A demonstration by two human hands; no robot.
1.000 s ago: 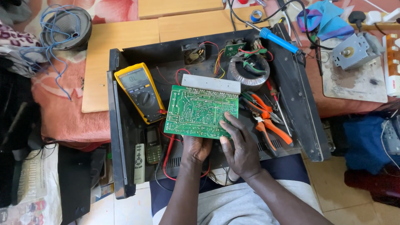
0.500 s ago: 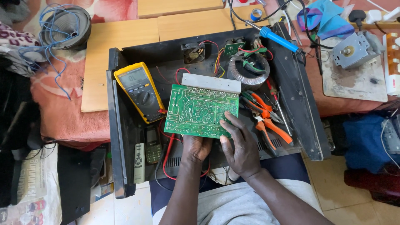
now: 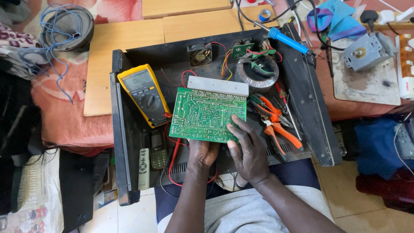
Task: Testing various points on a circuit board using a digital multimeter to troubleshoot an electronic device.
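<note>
My left hand point(image 3: 202, 153) grips the near edge of the green board point(image 3: 208, 114), fingers tucked under it, thumb side up. My right hand point(image 3: 248, 151) lies flat on the board's near right corner, fingers point(image 3: 236, 125) spread, not curled round anything. The board sits in the middle of the black case point(image 3: 123, 129), tilted up a bit toward me, w/ a grey metal bar point(image 3: 217, 85) along its far edge.

Stuff around: 1 yellow meter point(image 3: 144, 92) just left of the board, its red lead point(image 3: 174, 159) running under the board & past my left wrist. 2 orange pliers point(image 3: 276, 123) just right of the board, close to my right hand. 1 round coil point(image 3: 258, 71) far right in the case, 1 small fan point(image 3: 200, 54) at the far wall. 1 phone point(image 3: 158, 149) & 1 white remote point(image 3: 144, 168) near left in the case.

Outside the case: 1 blue iron point(image 3: 286, 39) on the far right rim, 1 grey motor point(image 3: 366, 51) on a dirty white slab point(image 3: 366, 88) far right, 1 blue tape roll point(image 3: 265, 15) far off, 1 coil of blue wire point(image 3: 56, 30) far left, 2 wood planks point(image 3: 129, 43) under the case's far side. A paper w/ print point(image 3: 30, 190) lies near left on the floor.
</note>
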